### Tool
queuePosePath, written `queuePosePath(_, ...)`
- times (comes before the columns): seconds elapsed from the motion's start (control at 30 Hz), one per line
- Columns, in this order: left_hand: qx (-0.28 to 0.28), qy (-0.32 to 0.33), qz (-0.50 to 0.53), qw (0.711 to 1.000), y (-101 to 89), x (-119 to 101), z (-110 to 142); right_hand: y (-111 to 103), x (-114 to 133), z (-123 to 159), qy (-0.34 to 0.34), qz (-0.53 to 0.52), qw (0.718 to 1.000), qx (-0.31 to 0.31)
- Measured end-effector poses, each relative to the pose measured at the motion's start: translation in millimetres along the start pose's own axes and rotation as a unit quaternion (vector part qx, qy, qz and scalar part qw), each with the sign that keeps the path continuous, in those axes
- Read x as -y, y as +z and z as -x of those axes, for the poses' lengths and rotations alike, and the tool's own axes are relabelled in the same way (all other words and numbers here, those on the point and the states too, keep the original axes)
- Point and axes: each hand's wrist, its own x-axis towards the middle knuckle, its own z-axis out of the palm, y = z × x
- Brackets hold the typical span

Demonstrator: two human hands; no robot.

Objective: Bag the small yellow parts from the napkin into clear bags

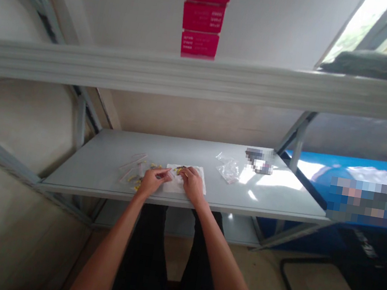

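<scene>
Both my hands work close together over a white sheet of paper or cloth (186,189) on the grey metal shelf (103,160). The fingertips of my left hand (153,181) reach its left edge, and whether they pinch something is too small to tell. My right hand (192,184) rests on the sheet beside a small cluster of yellow-and-dark pieces (179,169). More yellow pieces (135,181) lie left of my left hand, with thin clear plastic strips (131,167) among them. A clear plastic bag (228,168) lies crumpled to the right.
A pixelated dark object (259,160) lies at the shelf's back right. A grey upper shelf beam (203,80) crosses the view above, with steel rack uprights at both sides. Pink boxes (203,16) stand beyond it. A blue surface (365,172) lies to the right.
</scene>
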Motion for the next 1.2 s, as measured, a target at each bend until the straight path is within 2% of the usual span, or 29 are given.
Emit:
queuePosePath(0.13, 0.015, 0.0, 0.004, 1.0, 0.1, -4, 1, -1, 3, 0, -0.036, -0.104, 0.994, 0.014)
queuePosePath(0.27, 0.029, 0.006, -0.001, 1.0, 0.3, -5, 1, -5, 5, 0, -0.019, -0.118, 0.991, 0.066)
queuePosePath(0.33, 0.018, 0.0, 0.011, 1.0, 0.3, -3, 0, -8, 5, 1, 0.001, -0.125, 0.99, 0.067)
queuePosePath(0.47, -0.038, -0.002, 0.038, 0.999, -0.2, 2, 0, -11, 5, 2, 0.047, -0.043, 0.998, -0.021)
queuePosePath(0.53, -0.052, -0.013, 0.047, 0.997, -0.5, 3, 0, -9, 6, 0, 0.019, 0.027, 0.999, -0.002)
queuePosePath(0.6, -0.054, -0.034, 0.058, 0.996, -0.7, 2, 0, -5, 7, -2, -0.017, 0.084, 0.995, 0.053)
queuePosePath(0.7, -0.051, -0.048, 0.064, 0.995, -0.9, 0, 2, 0, 8, -4, -0.031, 0.137, 0.985, 0.096)
queuePosePath(0.8, -0.04, -0.045, 0.053, 0.997, -0.8, -1, 2, 0, 8, -3, -0.037, 0.149, 0.984, 0.094)
queuePosePath(0.93, -0.029, -0.04, 0.028, 0.998, -0.5, 2, 0, -2, 9, -1, -0.03, 0.152, 0.986, 0.055)
queuePosePath(1.1, -0.03, -0.038, 0.02, 0.999, 0.0, 2, 0, 1, 8, -2, -0.043, 0.176, 0.98, 0.077)
queuePosePath(1.2, -0.028, -0.034, 0.02, 0.999, 0.1, -2, 1, 4, 5, -2, -0.039, 0.159, 0.984, 0.071)
